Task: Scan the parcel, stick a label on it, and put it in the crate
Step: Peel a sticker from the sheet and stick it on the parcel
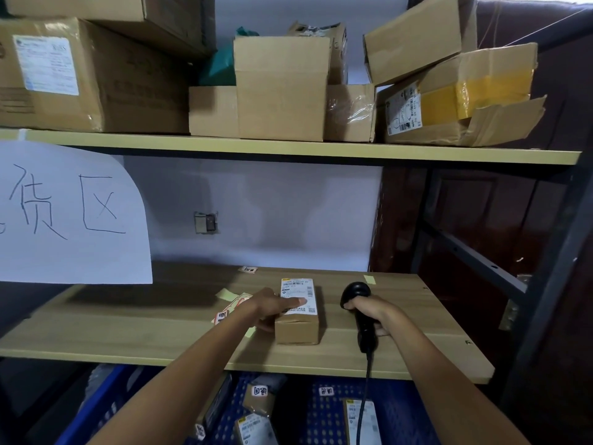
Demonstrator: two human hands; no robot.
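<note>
A small brown cardboard parcel (297, 327) with a white shipping label on top lies on the wooden shelf (160, 335). My left hand (272, 308) rests on it, thumb across the label and fingers along its left side. To the right, my right hand (373, 316) grips a black barcode scanner (354, 293), its head pointing away and its cable hanging down over the shelf edge. Loose labels (232, 305) lie on the shelf left of the parcel. Below the shelf sits a blue crate (394, 409) holding several labelled parcels.
The upper shelf carries several cardboard boxes (282, 88). A white paper sign (70, 213) with handwriting hangs at the left. A dark metal rack frame (545, 268) stands at the right. A small sticker (249, 269) lies near the wall.
</note>
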